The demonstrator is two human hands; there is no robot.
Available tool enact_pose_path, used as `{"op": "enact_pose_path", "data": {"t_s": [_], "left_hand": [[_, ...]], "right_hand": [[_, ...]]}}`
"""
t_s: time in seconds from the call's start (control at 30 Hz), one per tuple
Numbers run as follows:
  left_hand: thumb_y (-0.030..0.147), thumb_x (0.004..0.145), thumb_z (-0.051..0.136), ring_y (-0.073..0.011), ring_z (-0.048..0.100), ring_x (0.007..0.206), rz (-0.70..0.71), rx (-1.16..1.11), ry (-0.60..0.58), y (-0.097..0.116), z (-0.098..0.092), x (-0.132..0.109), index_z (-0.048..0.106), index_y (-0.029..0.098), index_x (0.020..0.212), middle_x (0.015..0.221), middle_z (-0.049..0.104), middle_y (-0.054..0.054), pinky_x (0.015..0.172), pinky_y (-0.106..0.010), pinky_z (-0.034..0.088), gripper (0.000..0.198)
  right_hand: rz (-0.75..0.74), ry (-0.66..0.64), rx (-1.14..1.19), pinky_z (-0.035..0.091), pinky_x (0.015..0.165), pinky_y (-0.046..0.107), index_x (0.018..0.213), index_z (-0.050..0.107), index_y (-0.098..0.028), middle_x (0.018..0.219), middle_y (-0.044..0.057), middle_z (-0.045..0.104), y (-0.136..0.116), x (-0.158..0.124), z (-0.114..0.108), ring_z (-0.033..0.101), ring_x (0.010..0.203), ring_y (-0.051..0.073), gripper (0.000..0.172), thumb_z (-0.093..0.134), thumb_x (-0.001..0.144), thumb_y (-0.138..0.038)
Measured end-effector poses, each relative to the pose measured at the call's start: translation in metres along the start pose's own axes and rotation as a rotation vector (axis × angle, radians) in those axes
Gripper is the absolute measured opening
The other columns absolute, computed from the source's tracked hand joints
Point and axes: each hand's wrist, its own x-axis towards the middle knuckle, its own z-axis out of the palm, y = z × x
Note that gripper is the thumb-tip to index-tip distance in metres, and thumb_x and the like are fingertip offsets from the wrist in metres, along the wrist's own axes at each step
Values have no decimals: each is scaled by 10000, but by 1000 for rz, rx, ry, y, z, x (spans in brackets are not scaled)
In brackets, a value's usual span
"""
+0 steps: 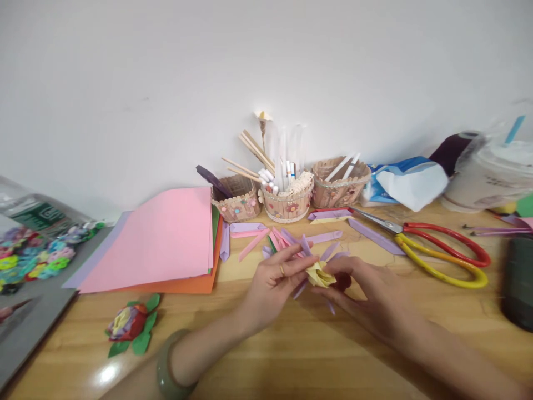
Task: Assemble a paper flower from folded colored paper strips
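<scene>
Yellow paper flower (320, 276), between both hands near the middle of the wooden table (250, 366), seemingly lifted off the surface. Gripped at the left side by the fingertips of the left hand (270, 286), pinched at the right side between thumb and forefinger of the right hand (381, 294). Impossible to tell any hold on the purple strips (328, 251) close by, partly hidden behind the fingers. Probably very light, springy along the folds, dry rather than slippery, and easily crushed or creased; best taken low at the base with a gentle pinch, away from the loose outer edges. Crumpled and layered in shape, with thin, ruffled edges. Beyond the fingers, narrow, flat, sharply creased pink strips (254, 244). To the left, smooth flat sheets in a stack, with pink paper (166, 233) on top, and nearer, a rounded, layered flower with green leaves (131, 323), apparently of paper too. To the right, scissors (403, 229) with hard metal blades and curved red and yellow handles. Along the wall, rough-looking slatted baskets (291, 208) with small flower trims.
</scene>
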Motion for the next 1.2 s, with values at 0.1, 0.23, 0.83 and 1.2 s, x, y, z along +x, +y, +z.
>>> {"op": "enact_pose_path", "data": {"t_s": [0.1, 0.23, 0.83, 1.2], "left_hand": [[310, 848, 518, -229, 494, 1190, 40, 156, -90, 1, -3, -4, 605, 254, 1146, 1292, 535, -92, 1005, -381, 383, 316], [387, 726, 664, -275, 511, 1165, 73, 167, -110, -2, -3, -4, 583, 254, 1174, 1279, 544, -114, 948, -403, 436, 474], [355, 914, 334, -227, 572, 907, 410, 616, -212, -7, -5, 0, 436, 162, 1313, 1002, 655, -134, 808, -355, 448, 455], [306, 911, 364, -209, 575, 887, 451, 526, -165, -6, -6, 2, 425, 206, 1318, 1006, 653, -114, 794, -335, 447, 423]], "right_hand": [[23, 10, 0, 453, 437, 191, 948, 437, -223, 595, -40, 564, 1, -2, 3, 541, 449, 97, 97, 496, 876, -251], [55, -10, 53, 452, 448, 183, 989, 438, -226, 610, -45, 556, -1, 0, 0, 540, 467, 93, 172, 493, 843, -153], [88, -190, 278, 458, 530, 184, 1122, 440, -207, 671, -26, 604, -2, 3, -7, 570, 560, 98, 281, 457, 858, -110], [46, -56, 197, 483, 533, 241, 1124, 481, -216, 695, -5, 602, -2, 8, -15, 570, 586, 129, 319, 579, 824, -258]]}}
